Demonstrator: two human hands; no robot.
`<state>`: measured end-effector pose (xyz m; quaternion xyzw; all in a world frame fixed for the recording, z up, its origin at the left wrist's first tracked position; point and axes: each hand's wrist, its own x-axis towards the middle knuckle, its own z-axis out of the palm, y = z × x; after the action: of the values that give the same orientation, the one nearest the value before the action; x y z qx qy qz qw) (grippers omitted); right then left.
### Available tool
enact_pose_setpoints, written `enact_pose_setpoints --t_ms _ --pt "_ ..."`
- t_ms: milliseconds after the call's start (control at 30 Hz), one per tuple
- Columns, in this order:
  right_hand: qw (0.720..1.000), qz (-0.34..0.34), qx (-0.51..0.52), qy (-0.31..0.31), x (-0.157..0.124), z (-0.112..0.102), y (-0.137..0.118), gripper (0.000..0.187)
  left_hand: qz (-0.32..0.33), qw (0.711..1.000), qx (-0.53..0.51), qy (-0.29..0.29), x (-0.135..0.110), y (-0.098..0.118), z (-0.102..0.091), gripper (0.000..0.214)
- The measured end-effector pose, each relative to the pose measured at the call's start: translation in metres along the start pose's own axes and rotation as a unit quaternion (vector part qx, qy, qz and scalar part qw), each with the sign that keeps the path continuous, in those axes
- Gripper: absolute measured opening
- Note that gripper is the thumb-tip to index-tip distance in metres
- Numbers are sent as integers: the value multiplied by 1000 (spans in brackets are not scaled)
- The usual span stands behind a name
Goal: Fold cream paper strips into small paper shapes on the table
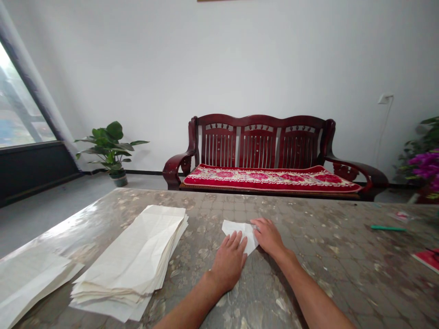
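A small folded piece of white paper lies on the table in front of me. My left hand rests flat on its near edge, fingers stretched out and together. My right hand presses on the paper's right side with its fingers curled down onto it. To the left lies a thick stack of cream paper sheets, apart from both hands.
The table has a glossy floral cover. More paper lies at the near left corner. A green pen and a red booklet lie at the right. Beyond stand a wooden bench, a potted plant and purple flowers.
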<state>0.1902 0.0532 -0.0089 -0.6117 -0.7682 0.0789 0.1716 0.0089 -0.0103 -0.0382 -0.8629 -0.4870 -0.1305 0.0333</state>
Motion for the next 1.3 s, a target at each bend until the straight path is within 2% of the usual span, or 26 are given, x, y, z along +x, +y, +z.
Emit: enact_pose_setpoints --t_ms 200,367,533,733,833,1033,1300 --pt "999 2 20 -46 18 -5 -5 31 14 1000 1 19 -1 -1 4 45" --pt "999 9 18 -40 25 -12 -9 25 6 1000 -5 12 -1 0 2 45" --pt "1000 -12 6 -25 22 -20 -14 15 -4 1000 -12 3 -1 2 1 45" --pt "998 -24 -5 -51 16 -25 -12 25 -10 1000 -14 3 -1 2 1 45" --pt "998 -29 -8 -54 13 -25 -10 22 -24 999 -23 1 0 4 -4 43" --pt "995 -95 -33 -28 3 -21 -5 24 -41 998 -49 -12 6 3 -18 37" --pt "981 -178 -78 -28 -5 -20 3 28 -18 998 -59 -18 17 -18 -21 23"
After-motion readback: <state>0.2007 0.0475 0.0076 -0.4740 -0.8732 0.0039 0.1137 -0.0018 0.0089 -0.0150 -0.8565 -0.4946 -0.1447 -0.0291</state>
